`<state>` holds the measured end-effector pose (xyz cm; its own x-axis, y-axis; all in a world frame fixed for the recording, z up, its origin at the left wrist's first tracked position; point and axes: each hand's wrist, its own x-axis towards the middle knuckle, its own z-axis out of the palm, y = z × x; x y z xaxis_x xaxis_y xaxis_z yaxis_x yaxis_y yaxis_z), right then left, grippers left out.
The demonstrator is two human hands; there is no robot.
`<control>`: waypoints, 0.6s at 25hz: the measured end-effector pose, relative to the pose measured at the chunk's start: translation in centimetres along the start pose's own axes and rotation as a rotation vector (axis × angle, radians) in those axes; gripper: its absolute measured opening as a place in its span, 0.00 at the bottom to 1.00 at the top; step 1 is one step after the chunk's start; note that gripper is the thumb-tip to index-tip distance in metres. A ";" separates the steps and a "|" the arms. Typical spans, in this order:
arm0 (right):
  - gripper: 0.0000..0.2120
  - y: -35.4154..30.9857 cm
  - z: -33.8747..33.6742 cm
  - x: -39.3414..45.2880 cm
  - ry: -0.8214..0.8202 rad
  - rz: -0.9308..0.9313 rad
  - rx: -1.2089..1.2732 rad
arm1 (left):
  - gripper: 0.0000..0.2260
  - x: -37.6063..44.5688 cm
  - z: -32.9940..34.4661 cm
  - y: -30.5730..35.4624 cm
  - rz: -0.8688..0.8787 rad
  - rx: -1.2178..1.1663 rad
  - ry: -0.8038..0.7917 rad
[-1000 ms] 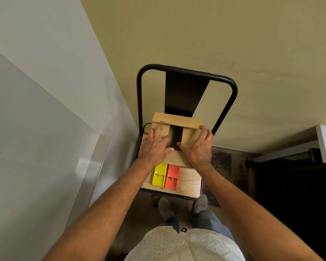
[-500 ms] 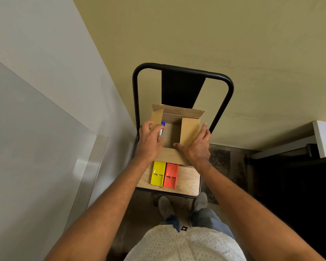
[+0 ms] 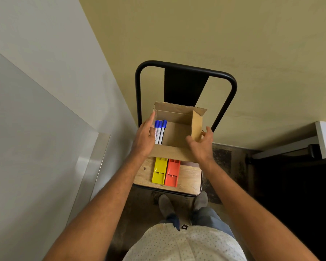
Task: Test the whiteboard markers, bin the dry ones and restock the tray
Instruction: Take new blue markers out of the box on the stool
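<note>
Evidently early on: the cardboard box (image 3: pixel 179 132) on the chair (image 3: pixel 188 178) stands open, three blue markers (image 3: pixel 160 131) at its left wall; left hand (image 3: pixel 144 137) and right hand (image 3: pixel 202 146) spread, holding nothing. Testing, binning and restocking remain.

My arms (image 3: pixel 109 210) are bare from the frame's edge to both hands, with no sleeves, watch or rings showing. I wear a white shirt (image 3: pixel 184 243) dotted with small dark specks, blue-grey jeans (image 3: pixel 207 215) with a small dark tag at the waist, and grey shoes (image 3: pixel 165 204).
</note>
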<state>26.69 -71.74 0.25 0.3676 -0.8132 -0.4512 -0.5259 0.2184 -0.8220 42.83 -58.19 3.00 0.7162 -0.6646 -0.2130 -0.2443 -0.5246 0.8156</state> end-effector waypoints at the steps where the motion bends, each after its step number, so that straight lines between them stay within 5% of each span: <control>1: 0.41 -0.1 -0.4 -0.3 0.003 0.016 0.084 | 0.23 -0.1 0.0 0.1 -0.007 -0.020 -0.007; 4: 0.29 -0.3 -1.7 -0.5 0.077 0.053 0.203 | 0.23 -0.2 0.1 0.2 -0.013 -0.045 -0.007; 8: 0.26 -0.3 -3.0 -0.1 0.222 -0.043 0.121 | 0.23 0.0 0.2 0.1 0.004 -0.032 0.002; 12: 0.31 0.0 -3.5 0.0 0.396 -0.486 -0.847 | 0.23 0.1 0.5 -0.4 0.023 -0.047 -0.006; 15: 0.30 -1.1 -2.6 0.1 0.242 -0.499 -1.387 | 0.23 0.4 0.5 -0.6 0.021 -0.025 -0.013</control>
<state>25.26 -73.49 1.99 0.6645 -0.7456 -0.0496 -0.7303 -0.6621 0.1681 42.88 -58.39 2.15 0.7024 -0.6825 -0.2022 -0.2431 -0.4970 0.8330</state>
